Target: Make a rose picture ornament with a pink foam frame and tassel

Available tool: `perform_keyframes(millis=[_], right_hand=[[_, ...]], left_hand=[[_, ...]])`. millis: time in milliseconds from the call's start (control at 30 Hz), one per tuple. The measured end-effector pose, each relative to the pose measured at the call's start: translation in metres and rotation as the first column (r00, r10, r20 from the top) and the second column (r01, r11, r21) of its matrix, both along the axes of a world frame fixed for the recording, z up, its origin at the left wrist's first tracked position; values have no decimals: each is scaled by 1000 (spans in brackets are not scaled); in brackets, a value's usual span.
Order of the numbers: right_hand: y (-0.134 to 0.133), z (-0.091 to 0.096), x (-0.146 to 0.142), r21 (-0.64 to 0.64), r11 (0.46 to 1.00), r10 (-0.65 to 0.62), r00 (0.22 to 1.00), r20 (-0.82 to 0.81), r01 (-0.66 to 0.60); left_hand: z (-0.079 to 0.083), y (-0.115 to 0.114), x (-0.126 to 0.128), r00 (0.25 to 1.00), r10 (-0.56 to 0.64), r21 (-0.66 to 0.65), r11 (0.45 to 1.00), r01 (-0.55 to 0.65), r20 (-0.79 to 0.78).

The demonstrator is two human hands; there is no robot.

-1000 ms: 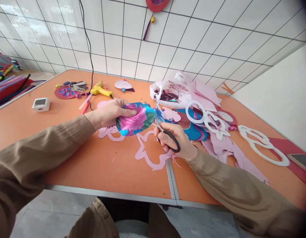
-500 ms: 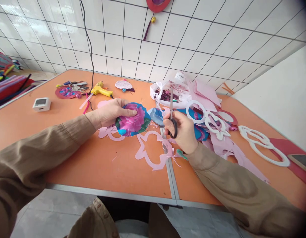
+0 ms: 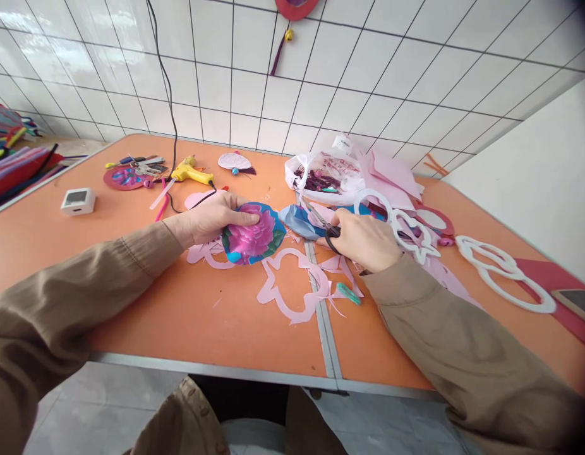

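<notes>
At the far left edge of the orange desk [image 3: 188, 316] lies a stack of coloured felt sheets [image 3: 12, 167], with a small white box [image 3: 78, 200] near it. Further back sit a bunch of keys [image 3: 143, 167] and a yellow glue gun [image 3: 191, 170], its black cord running up the tiled wall.

Of the two hands, the left hand [image 3: 211, 217] pinches a round flower piece [image 3: 252, 240], thumb on top of the pink bloom and fingers underneath, holding it low over the desk near the middle. Below it lies a pink paper cut-out [image 3: 292, 294], spread across the seam of the desk.

Just to the right of the flower piece lies a blue scrap [image 3: 299, 221]. The right hand [image 3: 366, 240] is closed around the handles of the scissors [image 3: 323, 222], whose blades point left over that scrap. A small green scrap [image 3: 348, 292] lies near the wrist.

Behind the right hand stands a white plastic bag [image 3: 321, 174]. Further right, white rings [image 3: 505, 275] lie flat on the desk.
</notes>
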State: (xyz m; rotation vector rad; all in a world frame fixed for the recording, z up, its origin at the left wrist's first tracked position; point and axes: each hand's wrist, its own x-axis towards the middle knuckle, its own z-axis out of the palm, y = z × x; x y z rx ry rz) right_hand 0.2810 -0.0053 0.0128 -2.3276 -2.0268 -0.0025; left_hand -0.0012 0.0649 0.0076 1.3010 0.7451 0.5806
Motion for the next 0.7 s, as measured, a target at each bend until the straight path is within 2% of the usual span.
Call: perform_keyframes(millis=[100,333,467,700], right_hand=[[2,1,3,-30,1000,-9,1000,11,10],[5,-1,6,89,996,3,989,-150,10],[3,-1,3,39,998,49,974,-223,-41],[3,-13,-2,90,992,89,996,-5,-89]], left_hand=[[-3,1,0,999,-15,-14,1000,14,-31],[-2,0,-1,993,-115,5,993,115,-18],[-4,0,0,993,-116,-4,993,116,-23],[-6,0,1,997,-76,11,997,76,-24]])
